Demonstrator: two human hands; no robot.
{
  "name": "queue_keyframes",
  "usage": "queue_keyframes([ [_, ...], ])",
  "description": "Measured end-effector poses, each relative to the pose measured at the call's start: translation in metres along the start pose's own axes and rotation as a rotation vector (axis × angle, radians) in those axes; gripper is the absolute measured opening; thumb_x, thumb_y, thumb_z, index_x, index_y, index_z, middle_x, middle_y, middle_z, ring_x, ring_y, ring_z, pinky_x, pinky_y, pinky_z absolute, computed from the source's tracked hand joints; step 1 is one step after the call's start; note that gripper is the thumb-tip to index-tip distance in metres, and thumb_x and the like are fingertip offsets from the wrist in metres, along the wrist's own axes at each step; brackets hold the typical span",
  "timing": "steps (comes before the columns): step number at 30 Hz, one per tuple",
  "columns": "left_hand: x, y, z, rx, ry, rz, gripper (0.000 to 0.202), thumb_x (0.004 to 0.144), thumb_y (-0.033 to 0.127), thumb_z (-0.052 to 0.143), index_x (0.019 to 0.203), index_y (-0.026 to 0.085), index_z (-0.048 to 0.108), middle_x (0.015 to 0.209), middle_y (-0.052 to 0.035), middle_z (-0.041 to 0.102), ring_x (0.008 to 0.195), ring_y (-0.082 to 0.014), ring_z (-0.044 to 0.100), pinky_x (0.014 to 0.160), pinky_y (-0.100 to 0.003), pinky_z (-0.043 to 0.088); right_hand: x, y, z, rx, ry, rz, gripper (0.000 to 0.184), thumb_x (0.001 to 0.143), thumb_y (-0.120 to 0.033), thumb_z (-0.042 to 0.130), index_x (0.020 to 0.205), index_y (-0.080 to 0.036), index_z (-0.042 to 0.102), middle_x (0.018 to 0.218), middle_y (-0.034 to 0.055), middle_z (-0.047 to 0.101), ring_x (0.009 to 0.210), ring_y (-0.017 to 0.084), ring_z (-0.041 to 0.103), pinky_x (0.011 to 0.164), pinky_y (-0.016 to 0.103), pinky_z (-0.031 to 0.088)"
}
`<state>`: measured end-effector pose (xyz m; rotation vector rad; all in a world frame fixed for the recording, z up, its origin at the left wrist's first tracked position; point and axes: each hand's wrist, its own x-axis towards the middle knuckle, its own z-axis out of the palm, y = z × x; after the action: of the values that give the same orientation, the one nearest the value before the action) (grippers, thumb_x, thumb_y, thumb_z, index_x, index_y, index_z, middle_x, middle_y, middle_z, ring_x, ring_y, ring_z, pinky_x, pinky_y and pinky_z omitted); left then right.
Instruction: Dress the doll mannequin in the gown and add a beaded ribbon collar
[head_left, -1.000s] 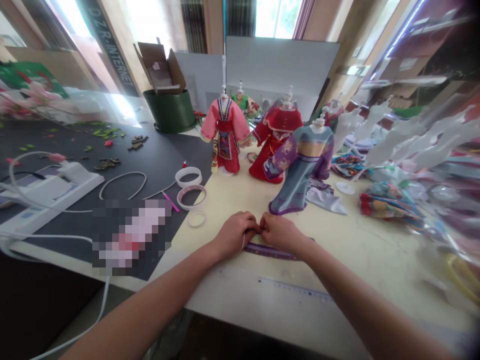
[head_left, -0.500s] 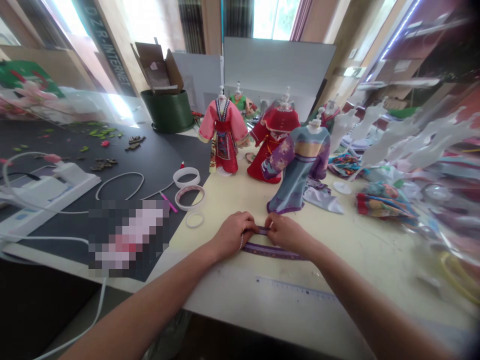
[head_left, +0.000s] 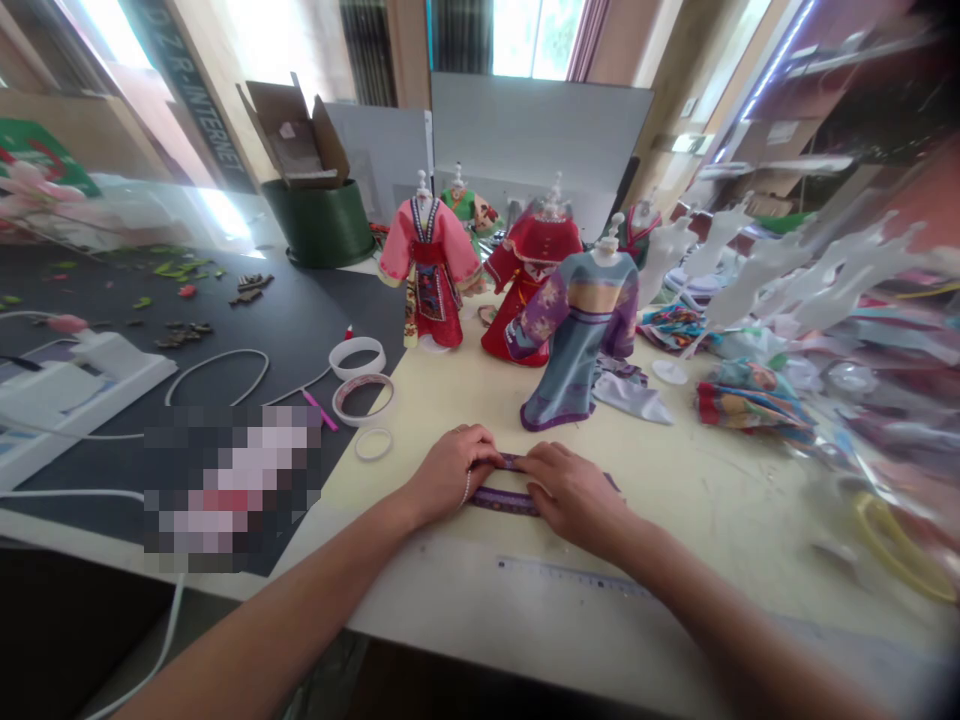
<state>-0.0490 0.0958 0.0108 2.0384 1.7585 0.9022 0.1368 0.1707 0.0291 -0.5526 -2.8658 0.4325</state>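
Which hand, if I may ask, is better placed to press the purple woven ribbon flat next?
Probably the right hand: it lies across the ribbon, while the left hand touches only its end.

Between the left hand point(head_left: 451, 475) and right hand point(head_left: 574, 495), the ribbon point(head_left: 501, 501) is purple with a fine woven pattern; just ahead, the dress point(head_left: 577, 340) is grey-blue with purple floral sleeves.

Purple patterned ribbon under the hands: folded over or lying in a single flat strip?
Folded over: the purple patterned ribbon shows two separate lengths, one above the other, meeting under the right hand.
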Motion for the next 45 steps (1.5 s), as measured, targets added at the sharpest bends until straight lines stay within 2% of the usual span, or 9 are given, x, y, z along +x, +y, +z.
queue_keyframes([
  [12, 0.000, 0.002, -0.002, -0.026, -0.012, -0.018, 0.015, 0.081, 0.016, 0.052, 0.080, 0.019, 0.066, 0.088, -0.0034, 0.060, 0.081, -0.0163, 0.053, 0.078, -0.029, 0.042, -0.001, 0.005, 0.000, -0.002, -0.021, 0.021, 0.023, 0.080, -0.009, 0.042, 0.095, -0.016, 0.059, 0.095, 0.0082, 0.052, 0.090, 0.020, 0.047, 0.078, 0.034, 0.043],
  [20, -0.001, 0.000, -0.005, -0.175, 0.061, -0.050, 0.016, 0.081, 0.013, 0.049, 0.085, 0.018, 0.063, 0.087, -0.0039, 0.063, 0.083, -0.0151, 0.056, 0.079, -0.027, 0.044, -0.005, 0.009, 0.007, 0.044, 0.077, 0.017, 0.025, 0.080, -0.008, 0.043, 0.097, -0.016, 0.060, 0.095, 0.0081, 0.052, 0.089, 0.020, 0.047, 0.077, 0.033, 0.043],
  [25, -0.001, 0.008, -0.020, -0.298, 0.104, -0.152, 0.014, 0.082, 0.017, 0.048, 0.084, 0.016, 0.062, 0.087, -0.0044, 0.063, 0.082, -0.0146, 0.057, 0.073, -0.025, 0.045, -0.006, 0.010, 0.008, 0.083, 0.091, 0.014, 0.028, 0.082, -0.009, 0.041, 0.102, -0.017, 0.059, 0.094, 0.0083, 0.052, 0.087, 0.020, 0.047, 0.075, 0.033, 0.043],
  [28, 0.000, 0.018, -0.043, -0.371, 0.011, -0.257, 0.016, 0.082, 0.025, 0.050, 0.087, 0.016, 0.062, 0.086, -0.0035, 0.064, 0.080, -0.0148, 0.057, 0.071, -0.025, 0.045, -0.006, 0.009, 0.007, 0.093, 0.086, 0.024, 0.029, 0.082, -0.008, 0.040, 0.102, -0.018, 0.059, 0.094, 0.0079, 0.052, 0.087, 0.020, 0.047, 0.075, 0.033, 0.043],
  [33, 0.017, 0.033, -0.071, -0.409, -0.324, -0.321, 0.023, 0.079, 0.032, 0.054, 0.090, 0.016, 0.065, 0.081, -0.0032, 0.065, 0.071, -0.0140, 0.057, 0.061, -0.022, 0.045, -0.007, 0.010, 0.008, 0.112, 0.087, 0.030, 0.028, 0.080, -0.007, 0.042, 0.096, -0.019, 0.060, 0.094, 0.0075, 0.052, 0.086, 0.020, 0.047, 0.074, 0.033, 0.043],
  [35, 0.029, 0.034, -0.070, -0.428, -0.443, -0.303, 0.023, 0.079, 0.030, 0.053, 0.093, 0.017, 0.065, 0.083, -0.0035, 0.066, 0.070, -0.0143, 0.058, 0.059, -0.022, 0.045, -0.007, 0.011, 0.009, 0.108, 0.094, 0.029, 0.028, 0.078, -0.006, 0.043, 0.095, -0.019, 0.061, 0.092, 0.0076, 0.052, 0.085, 0.020, 0.047, 0.074, 0.032, 0.042],
  [37, 0.040, 0.033, -0.062, -0.421, -0.481, -0.268, 0.022, 0.079, 0.026, 0.051, 0.093, 0.017, 0.065, 0.084, -0.0031, 0.067, 0.073, -0.0148, 0.059, 0.062, -0.022, 0.046, -0.007, 0.011, 0.010, 0.102, 0.101, 0.029, 0.030, 0.078, -0.006, 0.043, 0.098, -0.019, 0.060, 0.090, 0.0076, 0.053, 0.085, 0.020, 0.047, 0.073, 0.032, 0.042],
  [41, 0.049, 0.022, -0.043, -0.392, -0.448, -0.221, 0.019, 0.077, 0.020, 0.051, 0.088, 0.017, 0.066, 0.087, -0.0022, 0.068, 0.080, -0.0152, 0.059, 0.071, -0.023, 0.045, -0.007, 0.012, 0.010, 0.105, 0.100, 0.037, 0.032, 0.077, -0.006, 0.043, 0.101, -0.020, 0.060, 0.089, 0.0075, 0.053, 0.085, 0.021, 0.047, 0.073, 0.033, 0.042],
  [45, 0.045, 0.010, -0.033, -0.354, -0.443, -0.208, 0.022, 0.077, 0.017, 0.048, 0.091, 0.017, 0.065, 0.090, -0.0019, 0.067, 0.082, -0.0152, 0.060, 0.074, -0.024, 0.046, -0.006, 0.011, 0.009, 0.115, 0.089, 0.051, 0.034, 0.078, -0.007, 0.043, 0.104, -0.021, 0.059, 0.091, 0.0072, 0.052, 0.085, 0.021, 0.047, 0.074, 0.033, 0.041],
])
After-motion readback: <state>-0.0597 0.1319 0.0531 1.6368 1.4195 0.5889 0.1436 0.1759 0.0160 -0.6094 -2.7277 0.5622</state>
